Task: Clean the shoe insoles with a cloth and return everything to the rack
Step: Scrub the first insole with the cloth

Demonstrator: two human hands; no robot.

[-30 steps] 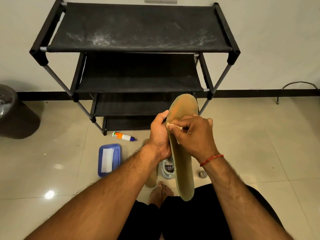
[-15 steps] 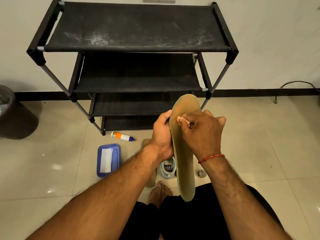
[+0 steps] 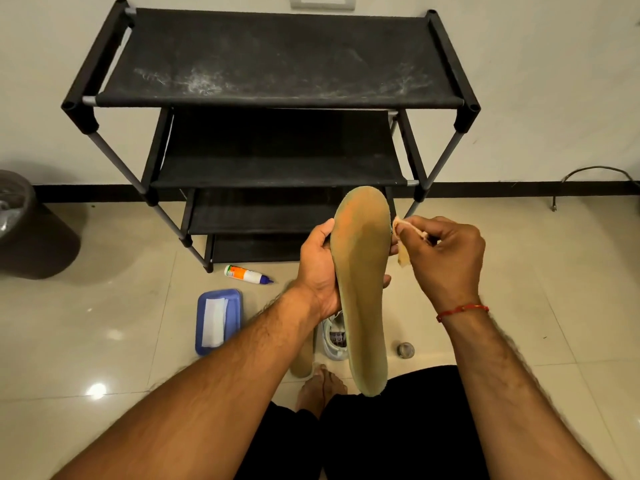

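1. Insole (image 3: 360, 289): held toe-up in front of the shoe rack (image 3: 277, 57), heel end down near the lap.
2. Left hand (image 3: 320, 268): clamped on the insole's middle from the left edge, fingertips showing past the right edge.
3. Right hand (image 3: 446, 258): apart from the left, pinching a small cream cloth (image 3: 403, 256) just beside the insole's right edge; contact impossible to tell.
4. Risk: patchy cleaning of the orange-stained toe area, with so little of the bunched cloth exposed.
5. Risk: flexing or slipping under a hard stroke, given the one-handed mid-grip; likely fall onto the shoe (image 3: 334, 337) and second insole (image 3: 303, 355) below.
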